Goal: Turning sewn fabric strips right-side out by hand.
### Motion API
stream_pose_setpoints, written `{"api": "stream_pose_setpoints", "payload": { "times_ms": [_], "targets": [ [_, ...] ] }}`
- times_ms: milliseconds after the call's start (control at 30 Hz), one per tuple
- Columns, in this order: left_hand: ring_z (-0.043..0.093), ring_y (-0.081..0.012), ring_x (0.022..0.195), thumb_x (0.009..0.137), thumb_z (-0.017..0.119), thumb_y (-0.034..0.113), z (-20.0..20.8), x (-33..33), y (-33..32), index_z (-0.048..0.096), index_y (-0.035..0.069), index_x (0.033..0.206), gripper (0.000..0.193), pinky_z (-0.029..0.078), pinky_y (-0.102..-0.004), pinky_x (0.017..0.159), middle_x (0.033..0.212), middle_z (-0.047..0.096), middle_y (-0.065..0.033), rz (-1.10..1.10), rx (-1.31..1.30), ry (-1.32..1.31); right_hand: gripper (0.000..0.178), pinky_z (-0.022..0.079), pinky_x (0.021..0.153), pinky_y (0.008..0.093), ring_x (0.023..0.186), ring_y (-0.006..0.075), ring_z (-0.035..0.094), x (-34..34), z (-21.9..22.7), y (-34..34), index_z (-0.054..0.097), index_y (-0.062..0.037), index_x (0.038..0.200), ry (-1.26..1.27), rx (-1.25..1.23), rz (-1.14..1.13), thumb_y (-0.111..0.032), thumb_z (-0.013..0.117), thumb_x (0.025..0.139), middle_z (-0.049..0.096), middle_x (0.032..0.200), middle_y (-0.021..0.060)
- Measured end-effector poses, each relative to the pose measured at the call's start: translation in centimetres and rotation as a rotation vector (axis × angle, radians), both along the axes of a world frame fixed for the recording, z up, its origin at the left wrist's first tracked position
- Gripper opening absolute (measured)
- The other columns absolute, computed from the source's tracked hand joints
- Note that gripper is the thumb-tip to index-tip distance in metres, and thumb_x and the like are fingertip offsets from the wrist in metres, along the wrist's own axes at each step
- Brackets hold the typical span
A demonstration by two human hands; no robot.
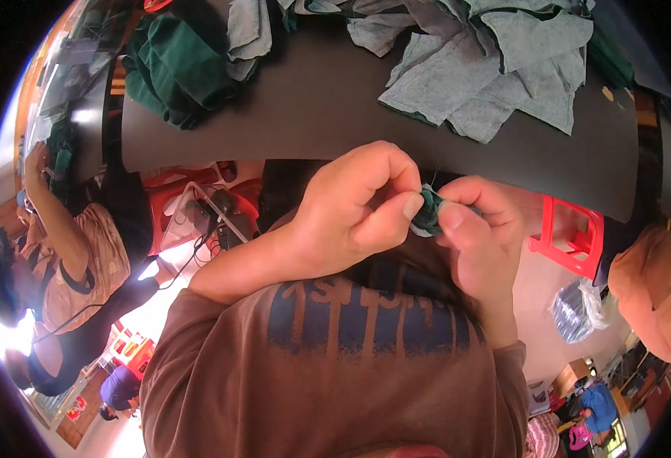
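A small dark green piece of fabric [429,211] with a paler grey underside is pinched between my two hands, just off the table's near edge. My left hand [362,202] grips its left side with thumb and forefinger. On the other side my right hand [476,221] holds it the same way, thumb on top. Most of the piece is hidden by the fingers. A thin thread seems to rise from it, too fine to follow.
Grey-green cut fabric pieces [457,84] lie piled on the dark table [297,126] at the far right. A bunched dark green cloth [171,72] lies far left. Co-workers sit at left and right. A red stool [572,237] and a clear plastic bag [576,313] are at right.
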State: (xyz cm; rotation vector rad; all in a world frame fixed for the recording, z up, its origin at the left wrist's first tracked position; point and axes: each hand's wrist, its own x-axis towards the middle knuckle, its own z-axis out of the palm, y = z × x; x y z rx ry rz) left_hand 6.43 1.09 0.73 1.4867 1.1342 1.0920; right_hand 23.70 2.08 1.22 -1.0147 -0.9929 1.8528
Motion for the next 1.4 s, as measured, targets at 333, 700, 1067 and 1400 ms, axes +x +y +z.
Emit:
{"api": "stream_pose_setpoints", "payload": {
  "times_ms": [333,700,1067,1400],
  "targets": [
    [0.039,-0.0043,0.063,0.087,0.049,0.011,0.5,1.0,-0.4,0.043,0.005,0.089,0.008,0.033,-0.0183,0.058,0.084,0.045,0.0,-0.141,-0.463,-0.412,0.012,0.03,0.041,0.0181,0.047,0.0044,0.04,0.2,-1.8,0.3,0.056,-0.0007,0.082,0.5,-0.276,0.002,-0.012,0.056,0.082,0.053,0.063,0.0021],
    [0.049,-0.0169,0.065,0.079,0.055,0.002,-0.5,0.3,1.8,0.05,0.002,0.093,0.015,0.04,-0.0262,0.059,0.084,0.051,-0.0081,0.007,0.568,0.209,0.016,0.024,0.039,0.0193,0.043,0.0037,0.03,-0.2,-1.5,0.8,0.054,-0.0001,0.089,0.585,-0.449,0.023,-0.015,0.054,0.084,0.04,0.057,-0.0017],
    [0.055,-0.0203,0.065,0.061,0.06,0.01,3.0,-2.0,2.6,0.061,-0.003,0.1,0.041,0.05,-0.0317,0.066,0.081,0.054,-0.0078,-0.42,0.749,0.883,0.012,0.02,0.037,0.0202,0.039,0.0036,0.025,0.2,-1.6,1.3,0.054,-0.002,0.089,0.518,-0.624,0.017,-0.013,0.051,0.084,0.033,0.055,-0.005],
    [0.05,-0.0156,0.055,0.053,0.06,0.013,3.1,-2.5,3.2,0.059,0.0,0.083,0.033,0.042,-0.0275,0.05,0.067,0.047,-0.0036,-0.525,0.916,1.013,0.01,0.019,0.038,0.0192,0.042,0.0028,0.027,-0.8,-1.1,1.4,0.054,-0.0028,0.09,0.307,-0.654,0.106,-0.01,0.05,0.084,0.042,0.061,-0.004]
  ]
}}
